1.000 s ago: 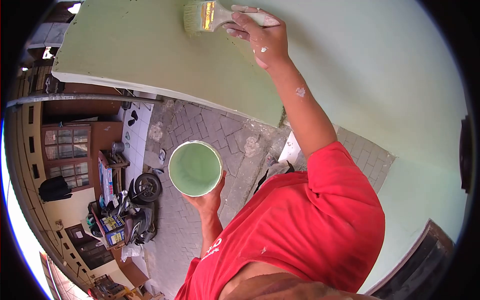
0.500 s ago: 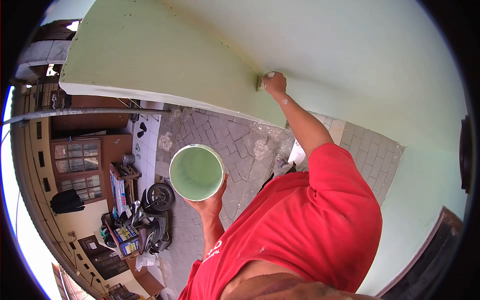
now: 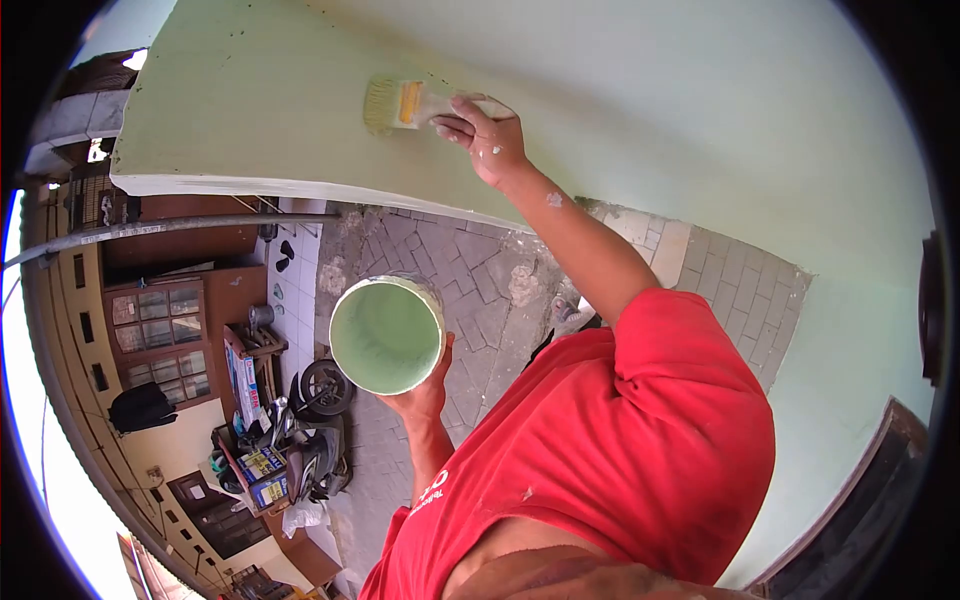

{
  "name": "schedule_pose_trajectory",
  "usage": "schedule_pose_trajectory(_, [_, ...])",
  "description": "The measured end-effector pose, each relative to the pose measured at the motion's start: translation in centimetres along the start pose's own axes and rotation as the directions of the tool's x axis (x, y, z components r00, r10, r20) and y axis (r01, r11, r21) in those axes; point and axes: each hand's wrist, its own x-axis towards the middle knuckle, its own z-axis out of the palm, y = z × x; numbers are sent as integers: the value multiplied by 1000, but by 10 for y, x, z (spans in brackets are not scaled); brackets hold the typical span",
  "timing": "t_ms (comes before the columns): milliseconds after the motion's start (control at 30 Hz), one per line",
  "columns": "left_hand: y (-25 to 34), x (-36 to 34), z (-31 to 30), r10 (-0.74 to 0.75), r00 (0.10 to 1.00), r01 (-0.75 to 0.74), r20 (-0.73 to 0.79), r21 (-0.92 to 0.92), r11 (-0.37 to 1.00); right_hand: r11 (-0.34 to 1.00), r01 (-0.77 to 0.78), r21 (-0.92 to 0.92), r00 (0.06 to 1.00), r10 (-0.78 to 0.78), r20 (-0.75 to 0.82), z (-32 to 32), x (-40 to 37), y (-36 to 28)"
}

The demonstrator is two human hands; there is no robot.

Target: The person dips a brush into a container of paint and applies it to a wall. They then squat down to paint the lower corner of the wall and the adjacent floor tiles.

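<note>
My right hand [image 3: 492, 142] is closed around the pale handle of a wide paintbrush [image 3: 410, 104]. Its green-coated bristles lie against the green wall ledge [image 3: 250, 110], pointing left. Lower down, my left hand [image 3: 425, 395] grips a paint bucket [image 3: 388, 335] from below and the right side. The bucket is tilted with its mouth toward me, and light green paint shows inside. White paint spots mark my right hand and forearm. The fingers behind the bucket are partly hidden.
A pale green wall [image 3: 680, 130] runs along the right, with a dark-framed opening [image 3: 850, 500] low down. Grey paving [image 3: 440, 250] lies below. A parked motorbike [image 3: 325, 390], stacked boxes [image 3: 262, 475] and a metal pole [image 3: 180, 226] are at the left.
My right hand has moved left along the ledge with the paintbrush, away from the inner corner, and the brush now shows fully. The bucket has shifted slightly left and tilted a little.
</note>
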Motion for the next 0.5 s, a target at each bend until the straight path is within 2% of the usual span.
schedule_pose_trajectory(67, [1, 1, 0, 8, 1000, -8, 6, 28, 1000, 999, -46, 2, 965, 45, -259, -97, -14, 41])
schedule_pose_trajectory(100, [3, 2, -1, -6, 1000, 6, 6, 6, 1000, 990, -76, -118, 933, 29, -359, -139, -26, 50])
schedule_pose_trajectory(167, [13, 3, -1, -74, 997, 75, 21, -24, 997, 890, -145, -432, 894, -69, -443, -224, -37, 68])
schedule_pose_trajectory(200, [13, 1, -3, -80, 996, 80, 35, -15, 997, 892, -153, -425, 886, -67, -459, -248, -47, 66])
schedule_pose_trajectory(233, [12, 3, -3, -44, 999, 43, 32, 17, 999, 567, -251, -785, 850, -260, -459, -263, -51, 60])
schedule_pose_trajectory(267, [10, 4, -2, -5, 1000, 4, 27, 46, 999, 105, -353, -930, 828, -427, -362, -273, -50, 59])
schedule_pose_trajectory(367, [9, 3, -2, -29, 998, 27, 53, 38, 999, 164, -360, -918, 839, -374, -396, -240, -27, 54])
schedule_pose_trajectory(433, [2, 1, -1, -13, 997, 10, 76, 39, 999, 327, -135, -935, 920, -309, -241, -172, -4, 48])
schedule_pose_trajectory(467, [0, 1, 1, 4, 995, -8, 102, 40, 999, 322, -69, -944, 938, -302, -171, -118, -2, 34])
schedule_pose_trajectory(500, [-1, 0, 3, -53, 990, 51, 133, 15, 999, 315, 7, -949, 952, -294, -90, -67, -8, 16])
